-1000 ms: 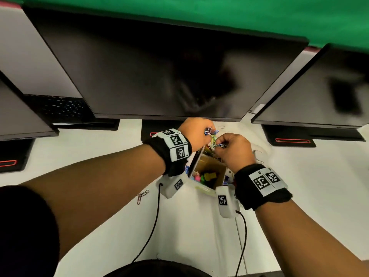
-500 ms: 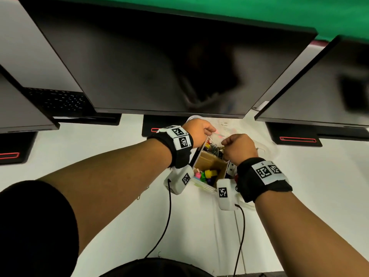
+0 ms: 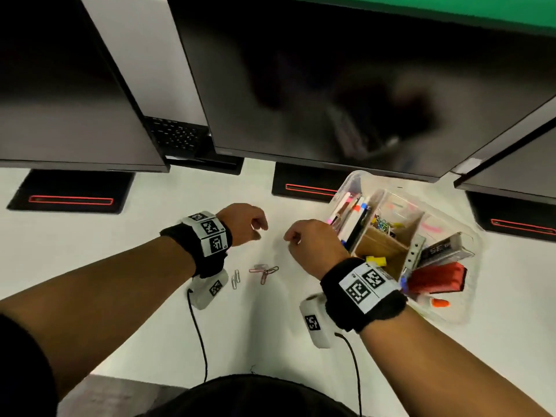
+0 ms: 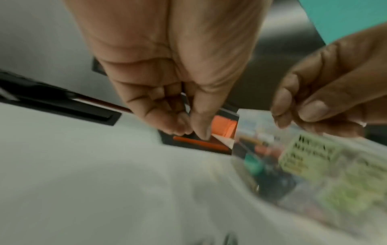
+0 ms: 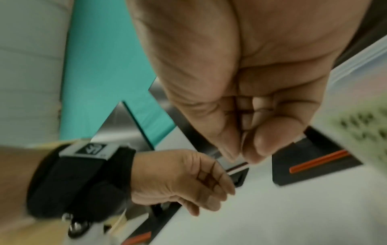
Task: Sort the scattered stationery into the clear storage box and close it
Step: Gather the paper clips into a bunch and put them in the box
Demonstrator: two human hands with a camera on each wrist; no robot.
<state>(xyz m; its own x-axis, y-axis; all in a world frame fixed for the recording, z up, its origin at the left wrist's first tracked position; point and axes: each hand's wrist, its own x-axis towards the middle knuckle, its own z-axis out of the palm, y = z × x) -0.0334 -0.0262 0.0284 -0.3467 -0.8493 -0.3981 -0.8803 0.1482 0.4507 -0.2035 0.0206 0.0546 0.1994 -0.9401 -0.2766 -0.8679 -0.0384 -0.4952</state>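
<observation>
The clear storage box stands open at the right of the white desk, with no lid on it. It holds pens, coloured clips in a cardboard divider, a black pack and a red item. Pink paper clips and silver ones lie loose on the desk, nearer me than both hands. My left hand hovers left of the box with fingers curled and thumb against them, holding nothing. My right hand is beside the box's left wall, curled the same way, with nothing in it.
Three dark monitors overhang the back of the desk; the middle one's lower edge is just behind the box. Their black bases with red stripes sit on the desk. Wrist camera cables trail toward me. The desk's front edge is at bottom left.
Both hands have come away from over the box to the left and no longer hold the clips. The view has shifted, so the box now shows at the right.
</observation>
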